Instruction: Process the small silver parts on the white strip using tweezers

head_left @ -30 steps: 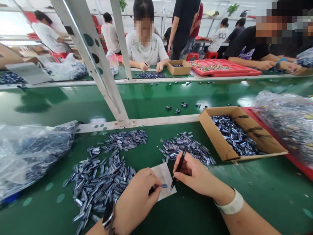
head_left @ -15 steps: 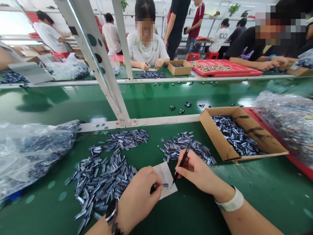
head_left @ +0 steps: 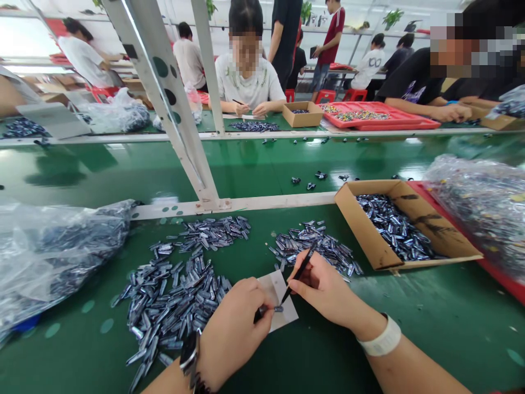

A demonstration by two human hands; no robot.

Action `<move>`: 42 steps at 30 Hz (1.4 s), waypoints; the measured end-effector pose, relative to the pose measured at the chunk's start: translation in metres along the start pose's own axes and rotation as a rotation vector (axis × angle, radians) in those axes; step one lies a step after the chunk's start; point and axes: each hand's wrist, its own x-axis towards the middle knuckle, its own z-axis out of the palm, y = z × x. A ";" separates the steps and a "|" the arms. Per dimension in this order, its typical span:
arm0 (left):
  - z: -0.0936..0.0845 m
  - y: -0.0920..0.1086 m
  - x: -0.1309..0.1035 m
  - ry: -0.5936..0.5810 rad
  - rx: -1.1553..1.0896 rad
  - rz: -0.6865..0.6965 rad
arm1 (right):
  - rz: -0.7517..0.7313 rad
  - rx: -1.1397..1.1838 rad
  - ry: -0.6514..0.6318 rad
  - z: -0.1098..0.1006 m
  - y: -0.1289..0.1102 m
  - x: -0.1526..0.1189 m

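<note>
The tweezers (head_left: 289,290) your right hand (head_left: 328,294) grips have reached the clip (head_left: 279,309) your left hand (head_left: 234,331) pinches; likely light, slick: hold its sides.

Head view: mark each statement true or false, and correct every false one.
1. The right hand holds a thin black tool. True.
2. The left hand is empty. False: it pinches a small dark piece.
3. A pale card lies beneath the left fingertips. True.
4. The cardboard box is closed. False: it is open, with shiny pieces inside.
5. The watch is on the right wrist. False: it is on the left wrist; the right wears a pale band.
</note>
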 end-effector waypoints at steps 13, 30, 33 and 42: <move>0.001 0.001 -0.001 -0.003 0.020 -0.024 | 0.006 -0.053 0.010 0.001 -0.004 -0.001; -0.008 0.006 -0.002 -0.133 0.333 0.189 | -0.066 -0.060 -0.041 -0.001 -0.004 -0.002; -0.007 0.007 -0.002 -0.155 0.403 0.163 | -0.076 -0.036 -0.037 -0.002 -0.003 -0.003; 0.001 0.007 -0.005 -0.141 0.431 0.177 | -0.082 -0.009 0.012 0.000 -0.006 -0.004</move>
